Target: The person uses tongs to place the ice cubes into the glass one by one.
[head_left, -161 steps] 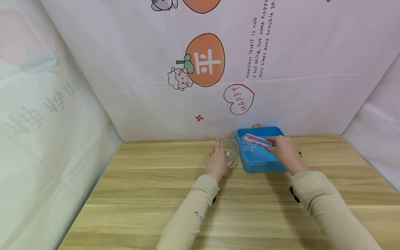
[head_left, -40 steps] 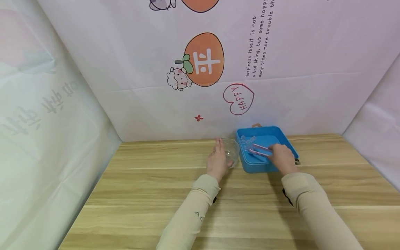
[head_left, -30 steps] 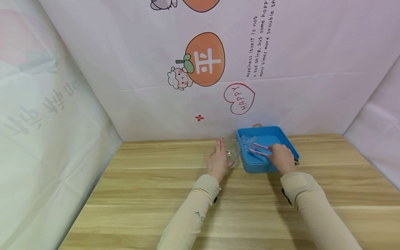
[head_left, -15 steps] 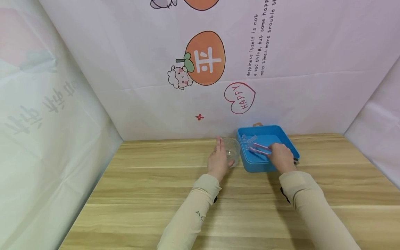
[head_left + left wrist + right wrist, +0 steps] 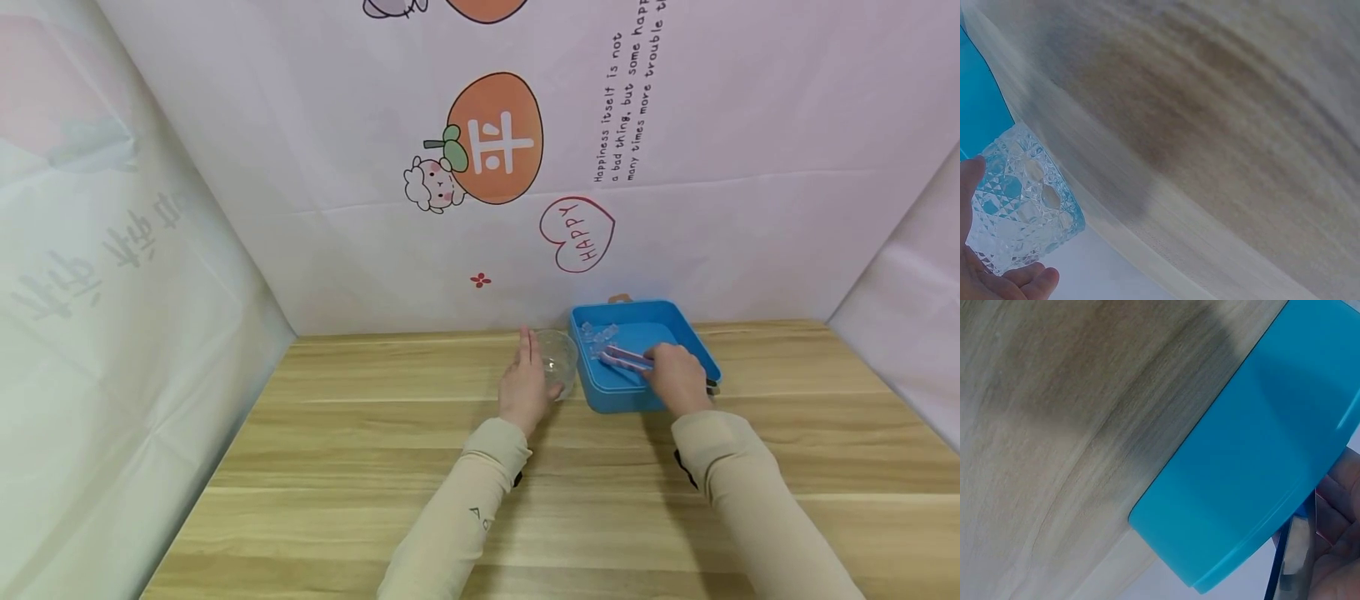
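Observation:
My left hand [image 5: 523,387] holds a clear glass [image 5: 559,363] beside the box, thumb on the near side and fingers round the far side. In the left wrist view this glass [image 5: 1025,197] shows a cut, faceted pattern. My right hand [image 5: 677,377] pinches pink tongs [image 5: 628,358] over the blue box [image 5: 626,402]. Their two arms stand close together, tips low in the box right at several small clear pieces [image 5: 596,335] like ice cubes. In the right wrist view the box wall [image 5: 1241,469] hides the tips; part of the tongs [image 5: 1294,556] shows by the palm.
The box and glass stand side by side at the back of a wooden table [image 5: 360,467], close to a printed white backdrop [image 5: 360,267]. White sheets also hang at the left [image 5: 135,333] and right [image 5: 907,308].
Earlier the tongs were raised above the pieces; they then came down, arms apart. Over the last half second the arms have drawn together. The left hand and glass have stayed put.

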